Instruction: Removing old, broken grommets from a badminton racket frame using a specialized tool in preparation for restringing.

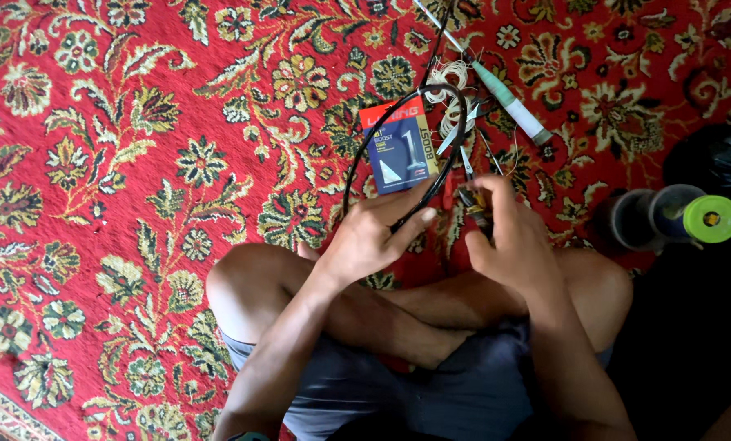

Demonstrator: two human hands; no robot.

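My left hand [369,237] grips the near rim of the black racket frame [382,131], which lies over a blue string packet [400,147] on the red carpet [96,163]. My right hand [508,237] is closed round small pliers [473,202]. Farther right lie a white-handled tool [512,106] and a green-capped string reel [692,216].

Woven patterned carpet [120,163], glossy black racket frame [382,122], glossy card packet [400,147]
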